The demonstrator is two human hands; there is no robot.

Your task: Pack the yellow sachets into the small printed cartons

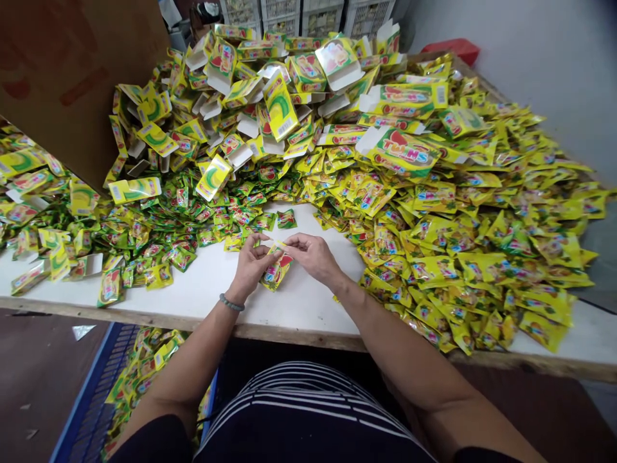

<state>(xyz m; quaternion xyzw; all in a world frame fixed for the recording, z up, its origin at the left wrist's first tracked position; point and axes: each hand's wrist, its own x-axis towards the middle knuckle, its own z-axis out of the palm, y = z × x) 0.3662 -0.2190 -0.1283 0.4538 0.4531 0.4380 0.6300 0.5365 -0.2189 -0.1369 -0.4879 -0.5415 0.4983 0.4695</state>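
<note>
Between my two hands is a small yellow candy box [274,275] with red and green print, tilted above the white tabletop [308,308]. My left hand [253,260], below which a beaded bracelet circles the wrist, grips the box's left side with thumb and fingers. At its upper right, my right hand [311,254] pinches the box's top end, where a pale flap shows. Just beyond the hands lies a green candy packet [286,218]. Green packets [183,257] spread to the left, and yellow packets [443,257] are heaped close on the right.
Open-ended candy boxes [279,106] are piled at the back. A large brown carton [72,83] stands at the upper left. Under the table's wooden edge [299,335] sits a blue crate [91,392] with filled boxes. White crates [279,16] stand behind.
</note>
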